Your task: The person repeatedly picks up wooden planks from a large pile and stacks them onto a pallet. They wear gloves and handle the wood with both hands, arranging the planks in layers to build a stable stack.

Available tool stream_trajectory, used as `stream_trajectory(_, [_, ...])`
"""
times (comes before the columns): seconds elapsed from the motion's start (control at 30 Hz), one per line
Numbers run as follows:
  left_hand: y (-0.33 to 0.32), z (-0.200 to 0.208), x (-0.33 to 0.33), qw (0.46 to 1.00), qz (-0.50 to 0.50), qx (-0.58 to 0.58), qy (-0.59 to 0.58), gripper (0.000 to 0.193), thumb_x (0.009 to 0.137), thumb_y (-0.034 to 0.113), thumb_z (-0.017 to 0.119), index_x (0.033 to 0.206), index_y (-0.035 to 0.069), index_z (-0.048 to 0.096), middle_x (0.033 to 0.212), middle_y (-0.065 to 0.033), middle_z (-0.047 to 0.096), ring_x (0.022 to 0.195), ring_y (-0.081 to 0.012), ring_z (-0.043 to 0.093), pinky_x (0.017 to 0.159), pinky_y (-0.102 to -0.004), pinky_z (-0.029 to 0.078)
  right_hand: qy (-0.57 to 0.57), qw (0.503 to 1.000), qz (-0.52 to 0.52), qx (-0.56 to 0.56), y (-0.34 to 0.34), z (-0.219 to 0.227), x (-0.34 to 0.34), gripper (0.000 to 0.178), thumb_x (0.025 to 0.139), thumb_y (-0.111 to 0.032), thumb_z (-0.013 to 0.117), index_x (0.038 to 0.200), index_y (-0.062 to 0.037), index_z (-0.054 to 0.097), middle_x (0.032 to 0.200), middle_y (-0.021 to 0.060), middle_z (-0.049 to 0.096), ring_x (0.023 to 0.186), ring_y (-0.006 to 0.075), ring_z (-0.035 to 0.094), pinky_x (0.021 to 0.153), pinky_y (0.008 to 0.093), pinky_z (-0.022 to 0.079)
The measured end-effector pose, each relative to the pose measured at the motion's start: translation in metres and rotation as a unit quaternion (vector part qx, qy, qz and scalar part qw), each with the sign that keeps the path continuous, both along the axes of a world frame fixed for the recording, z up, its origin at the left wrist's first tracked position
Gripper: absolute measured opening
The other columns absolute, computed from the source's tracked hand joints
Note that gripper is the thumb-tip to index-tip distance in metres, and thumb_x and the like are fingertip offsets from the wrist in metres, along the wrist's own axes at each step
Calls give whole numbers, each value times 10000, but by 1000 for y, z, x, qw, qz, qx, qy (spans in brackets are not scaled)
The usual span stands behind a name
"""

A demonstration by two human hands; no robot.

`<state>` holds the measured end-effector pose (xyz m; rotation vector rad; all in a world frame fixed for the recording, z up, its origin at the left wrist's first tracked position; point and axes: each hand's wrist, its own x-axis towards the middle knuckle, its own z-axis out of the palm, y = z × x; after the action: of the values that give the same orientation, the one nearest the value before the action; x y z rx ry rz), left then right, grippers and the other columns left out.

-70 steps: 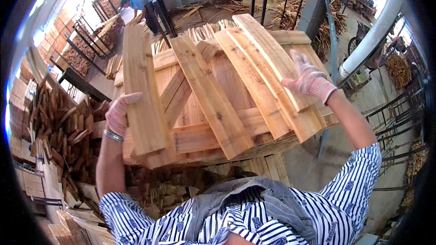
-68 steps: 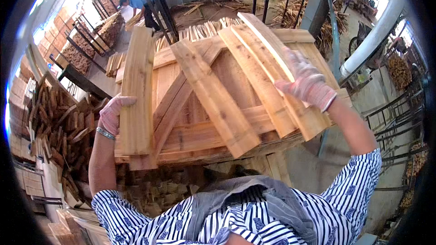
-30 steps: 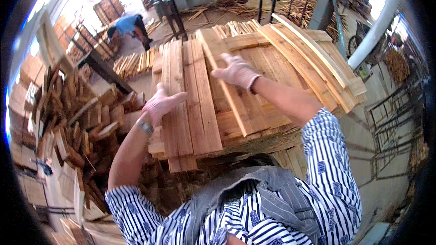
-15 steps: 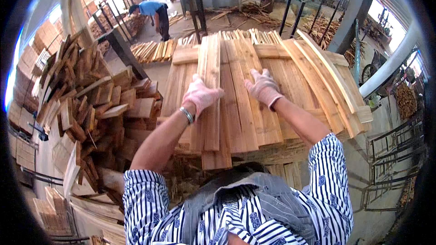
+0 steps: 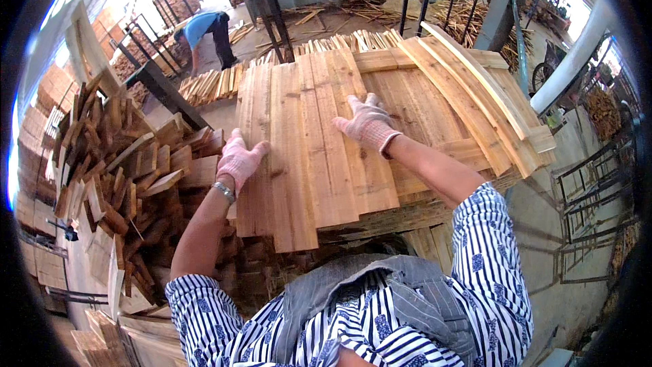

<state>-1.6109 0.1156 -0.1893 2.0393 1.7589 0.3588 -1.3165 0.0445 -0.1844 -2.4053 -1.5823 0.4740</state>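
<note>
Several flat wooden boards (image 5: 319, 149) lie edge to edge in front of me, their near ends uneven. My left hand (image 5: 241, 160), in a pale pink knit glove, rests at the left edge of this row with the thumb spread over the top. My right hand (image 5: 370, 124), gloved the same way, lies with spread fingers on the row's right-hand board. Under the row is a stack of more boards (image 5: 407, 115). Curved narrow planks (image 5: 468, 88) lie loose on its right side.
A tall heap of wood offcuts (image 5: 136, 170) rises close on my left, beside a dark metal post (image 5: 170, 98). Bundled thin strips (image 5: 350, 42) lie beyond the stack. A person in blue (image 5: 204, 30) bends over at the far left. Metal racks (image 5: 591, 211) stand on the right.
My left hand has moved left to the row's outer edge; my right hand has shifted slightly left. The boards, overlapping before, now lie flat side by side. The other person bends lower.
</note>
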Motion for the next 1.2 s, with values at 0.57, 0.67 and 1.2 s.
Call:
stream_trajectory(0.57, [81,-6,-19,943,32,-211,-257,389,914,246,730,1157,-12,568,930,-85,636,770,-182,627,586,-368,522,128,989,30,67,-3,-6,1,919,855,-611,633,1542,-63,363,1527,324,336,1413,466,368,1182,468,309])
stream_trajectory(0.67, [136,-48,-57,939,-49,-199,-276,452,886,249,757,1177,-42,570,1007,-112,661,802,-198,630,645,-373,527,177,952,185,166,7,-6,62,910,851,-591,637,1517,-25,385,1480,303,440,1384,403,440,1165,434,345])
stream_trajectory(1.2, [86,-11,4,996,86,-23,9,800,899,478,656,1418,-83,416,1378,-301,560,1286,-403,554,1065,-436,426,-30,998,-32,50,-83,83,296,926,857,-531,690,1538,-8,344,1461,272,505,1325,312,542,1088,398,442])
